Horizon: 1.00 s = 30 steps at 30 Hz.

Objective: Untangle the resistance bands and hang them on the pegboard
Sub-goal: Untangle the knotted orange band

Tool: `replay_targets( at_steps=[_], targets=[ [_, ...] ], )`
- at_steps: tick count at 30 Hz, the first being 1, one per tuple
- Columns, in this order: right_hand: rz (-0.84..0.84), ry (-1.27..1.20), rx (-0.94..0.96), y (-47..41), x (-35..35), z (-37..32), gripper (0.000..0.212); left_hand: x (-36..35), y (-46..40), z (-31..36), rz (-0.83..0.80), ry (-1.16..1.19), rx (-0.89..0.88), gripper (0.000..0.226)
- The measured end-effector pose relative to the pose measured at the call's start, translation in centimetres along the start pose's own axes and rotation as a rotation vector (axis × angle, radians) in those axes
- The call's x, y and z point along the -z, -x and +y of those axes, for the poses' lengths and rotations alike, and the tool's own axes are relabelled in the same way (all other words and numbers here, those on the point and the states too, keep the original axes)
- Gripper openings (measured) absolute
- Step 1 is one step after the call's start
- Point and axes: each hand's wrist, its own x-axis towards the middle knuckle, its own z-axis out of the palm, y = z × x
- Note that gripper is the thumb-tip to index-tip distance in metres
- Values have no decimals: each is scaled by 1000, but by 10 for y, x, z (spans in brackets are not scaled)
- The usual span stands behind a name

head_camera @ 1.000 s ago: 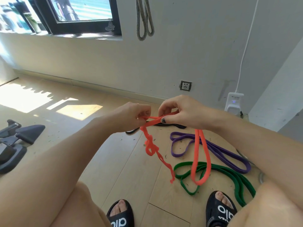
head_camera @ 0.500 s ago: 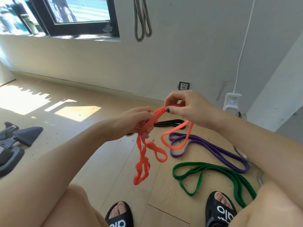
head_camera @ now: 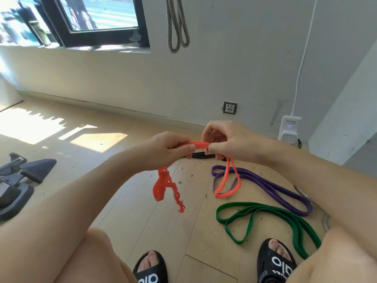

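I hold the orange resistance band (head_camera: 201,145) stretched level between both hands above the floor. My left hand (head_camera: 165,150) pinches one part; a crinkled, twisted bunch hangs below it. My right hand (head_camera: 226,139) pinches the other part, and a smooth loop dangles under it. On the floor lie a purple band (head_camera: 271,186), a green band (head_camera: 271,215) and a black band (head_camera: 201,155), the last partly hidden behind my hands. A grey band (head_camera: 177,27) hangs on the wall above. No pegboard is in view.
A wall socket (head_camera: 230,108) and a white plugged-in device (head_camera: 289,127) with its cable sit low on the wall at right. Dark exercise equipment (head_camera: 18,178) lies on the floor at far left. My knees and sandalled feet (head_camera: 275,262) fill the bottom.
My hands have come level and closer, pulling a short stretch of the orange band taut between them. The tangled part now hangs under my left hand and a loop under my right.
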Motion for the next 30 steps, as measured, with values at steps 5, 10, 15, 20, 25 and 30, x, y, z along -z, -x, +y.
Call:
replay_targets(
  at_steps=[5, 10, 15, 20, 25, 30],
  targets=[
    [-81, 17, 41, -2, -2, 3, 13, -1, 2, 0, -59, 27, -19, 29],
    [-48, 18, 27, -2, 6, 5, 12, 4, 4, -14, -17, 174, 36, 10],
    [-22, 81, -20, -1, 8, 9, 10, 4, 6, -9, -1, 102, 17, 10],
    [-22, -2, -36, -1, -2, -1, 11, 5, 7, -4, 29, 129, 18, 14],
    [-110, -45, -2, -4, -9, -3, 16, 4, 8, -1, 13, 191, -15, 18],
    [-139, -95, 10, -5, -9, -1, 19, 5, 8, -7, -7, 231, -26, 15]
  ],
)
